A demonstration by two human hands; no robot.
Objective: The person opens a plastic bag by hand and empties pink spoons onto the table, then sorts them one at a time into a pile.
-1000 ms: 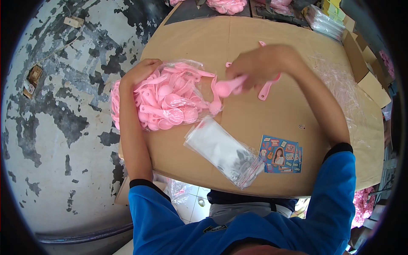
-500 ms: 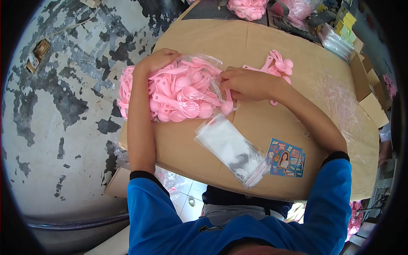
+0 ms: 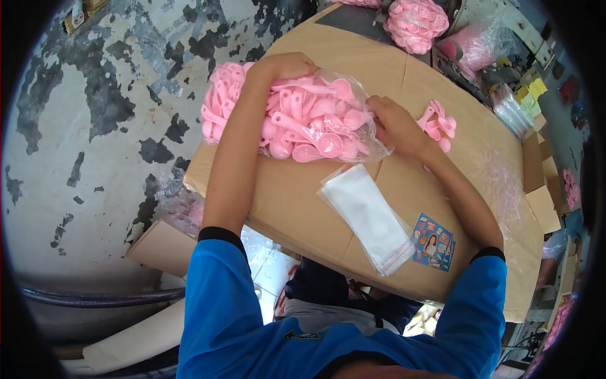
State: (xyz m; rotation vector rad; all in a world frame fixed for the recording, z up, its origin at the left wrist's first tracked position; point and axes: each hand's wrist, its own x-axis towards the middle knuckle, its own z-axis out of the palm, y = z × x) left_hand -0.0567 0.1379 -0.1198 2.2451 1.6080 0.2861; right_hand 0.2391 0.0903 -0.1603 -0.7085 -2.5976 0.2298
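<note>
Two hands are on one clear bag of pink spoons (image 3: 303, 123), which lies on the cardboard surface (image 3: 404, 76) against its left edge, toward the far-left corner. Part of the spoon heap bulges out past that edge. Left hand (image 3: 287, 65) sits on the far top of the bag with fingers curled down onto the plastic, grip clenched on it. Right hand (image 3: 394, 126) is at the bag's right end, touching the film. Its fingertips are tucked against the plastic and hidden, so I cannot tell if that grip is closed or loose. Spoons inside lie jumbled, bowls and handles pointing every way. A stack of clear zip bags (image 3: 369, 218) lies flat and slanted just on the near side of the spoon bag, running down to the near edge of the surface. Printed sticker cards (image 3: 432, 243) lie just right of that stack at the near edge, touching its lower end. A small pile of loose pink spoons (image 3: 437, 124) sits just beyond the right wrist, toward the middle of the surface. Crinkled clear film (image 3: 505, 183) is spread along the right edge. Another heap of pink spoons (image 3: 415, 22) lies past the far edge. Both forearms are bare, with blue sleeves (image 3: 221, 303) starting at the near edge. A flaking painted floor (image 3: 95, 126) shows left of the surface.
</note>
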